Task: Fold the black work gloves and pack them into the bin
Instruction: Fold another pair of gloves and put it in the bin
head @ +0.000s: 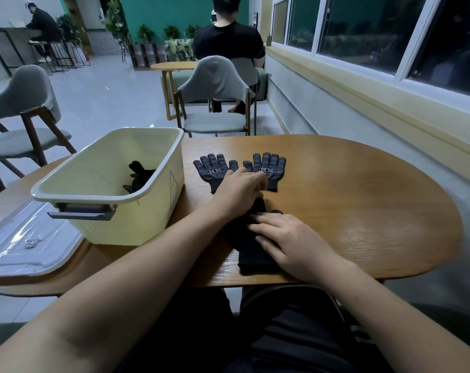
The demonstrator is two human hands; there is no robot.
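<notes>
A wooden tabletop [363, 211] with a rounded end stands along the windows [363, 28]. A clear plastic lid [26, 243] lies flat at its left end. One grey chair [215, 103] stands at the far edge, and a second grey chair [21, 117] stands to the left. Further back, a person in black [228, 41] sits at a round table [172, 66] near potted plants [145, 33].

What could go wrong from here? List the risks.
The left hand, gripping the glove bundle, lies over the cuffs of the two flat gloves and may drag them askew.
The right hand only presses flat; the fold may spring open once released.
The bundle lies near the table edge and could slide off.
</notes>
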